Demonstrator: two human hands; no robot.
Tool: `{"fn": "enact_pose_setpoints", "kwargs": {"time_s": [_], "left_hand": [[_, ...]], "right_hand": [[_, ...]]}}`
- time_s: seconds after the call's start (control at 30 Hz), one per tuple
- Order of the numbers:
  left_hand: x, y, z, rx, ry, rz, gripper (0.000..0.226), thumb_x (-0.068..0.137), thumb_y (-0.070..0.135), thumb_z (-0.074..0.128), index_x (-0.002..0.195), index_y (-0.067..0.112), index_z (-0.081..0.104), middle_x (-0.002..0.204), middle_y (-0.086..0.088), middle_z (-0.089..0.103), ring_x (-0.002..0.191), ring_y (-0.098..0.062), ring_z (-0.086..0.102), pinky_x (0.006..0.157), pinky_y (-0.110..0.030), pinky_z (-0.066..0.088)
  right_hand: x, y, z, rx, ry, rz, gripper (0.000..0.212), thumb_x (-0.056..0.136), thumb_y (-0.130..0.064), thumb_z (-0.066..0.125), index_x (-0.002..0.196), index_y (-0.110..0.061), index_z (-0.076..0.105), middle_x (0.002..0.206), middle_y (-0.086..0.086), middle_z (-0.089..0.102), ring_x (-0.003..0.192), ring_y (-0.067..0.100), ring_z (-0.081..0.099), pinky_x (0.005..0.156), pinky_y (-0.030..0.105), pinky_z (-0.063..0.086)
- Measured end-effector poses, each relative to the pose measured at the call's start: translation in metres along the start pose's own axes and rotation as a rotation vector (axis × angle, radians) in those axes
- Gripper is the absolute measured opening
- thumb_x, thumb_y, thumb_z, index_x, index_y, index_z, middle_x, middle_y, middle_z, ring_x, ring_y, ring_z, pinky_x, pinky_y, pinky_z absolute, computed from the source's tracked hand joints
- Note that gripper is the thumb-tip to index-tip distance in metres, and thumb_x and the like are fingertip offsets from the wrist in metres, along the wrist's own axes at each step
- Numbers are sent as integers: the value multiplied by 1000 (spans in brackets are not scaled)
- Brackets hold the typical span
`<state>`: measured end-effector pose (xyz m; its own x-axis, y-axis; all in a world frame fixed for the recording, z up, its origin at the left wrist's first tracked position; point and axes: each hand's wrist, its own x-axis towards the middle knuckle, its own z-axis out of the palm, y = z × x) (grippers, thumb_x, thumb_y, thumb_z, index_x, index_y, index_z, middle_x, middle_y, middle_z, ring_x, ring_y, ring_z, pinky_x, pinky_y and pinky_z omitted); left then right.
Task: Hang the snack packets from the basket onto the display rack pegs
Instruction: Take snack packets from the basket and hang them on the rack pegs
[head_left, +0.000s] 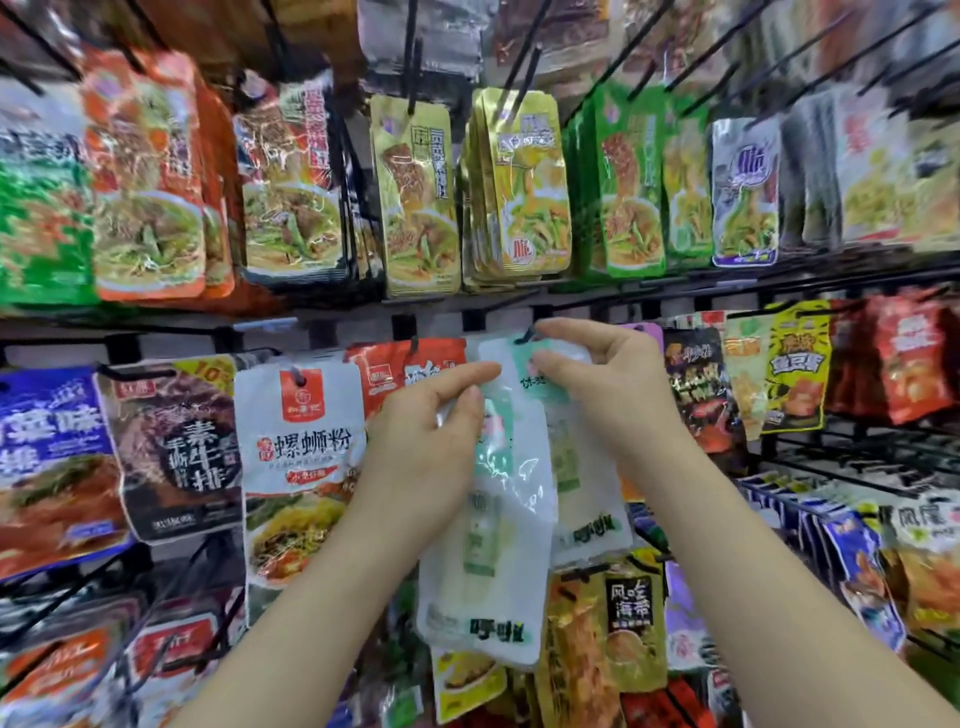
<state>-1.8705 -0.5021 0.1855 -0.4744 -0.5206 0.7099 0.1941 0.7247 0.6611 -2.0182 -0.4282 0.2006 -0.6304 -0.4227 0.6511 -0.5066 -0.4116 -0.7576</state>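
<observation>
- The left hand (431, 431) is raised before the rack (649, 297), its back to the camera. Forefinger and thumb are closed in a pinch on the upper left edge of the front packet (488, 587).
- That packet, white and mint, hangs below and to the right of the left hand. Its long axis is close to vertical, with the top at the fingers and the printed bottom edge straight down. Its face is towards the camera.
- The right hand (602, 374) is higher and just to the right, with its forefinger above and its thumb below. They are clamped on the top edge of the rear packet (587, 499).
- The rear packet is of the same white and mint kind and lies behind the front one, partly covered by it. Its top is at the right fingertips and its body hangs down and left of the right wrist. The long axis is upright but tilted, with the lower end swung rightward.
- The top of the rear packet is up against the tip of a black peg (525, 335) on the middle rail. Whether the peg has passed through its hole cannot be told.
- The two hands are near each other but do not touch, and the packet tops lie between them.
- A white noodle packet (301, 457) hangs to the left and a dark packet (696, 395) to the right.
</observation>
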Motion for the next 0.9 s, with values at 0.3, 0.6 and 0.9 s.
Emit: {"fn": "enact_pose_setpoints", "kwargs": {"time_s": [0.3, 0.6, 0.9], "left_hand": [[13, -4, 7, -40, -105, 37, 38, 100, 8, 46, 127, 32, 58, 117, 26, 54, 101, 19, 48, 83, 8, 30], [29, -4, 28, -204, -6, 110, 34, 98, 8, 52, 113, 36, 64, 116, 21, 63, 116, -5, 57, 101, -41, 48], [44, -6, 35, -139, 89, 107, 24, 93, 12, 62, 113, 24, 67, 109, 16, 67, 103, -2, 62, 92, -27, 52]], "right_hand": [[6, -3, 4, -349, -96, -13, 26, 96, -19, 58, 119, -25, 67, 107, -11, 65, 88, 0, 59, 78, 21, 48], [-25, -22, -17, -100, -93, -51, 29, 92, -22, 64, 118, -33, 60, 82, 6, 72, 80, 19, 69, 76, 38, 56], [0, -7, -9, -196, 118, -186, 12, 84, -8, 72, 90, -18, 76, 78, -6, 73, 72, 18, 68, 66, 26, 55]]}}
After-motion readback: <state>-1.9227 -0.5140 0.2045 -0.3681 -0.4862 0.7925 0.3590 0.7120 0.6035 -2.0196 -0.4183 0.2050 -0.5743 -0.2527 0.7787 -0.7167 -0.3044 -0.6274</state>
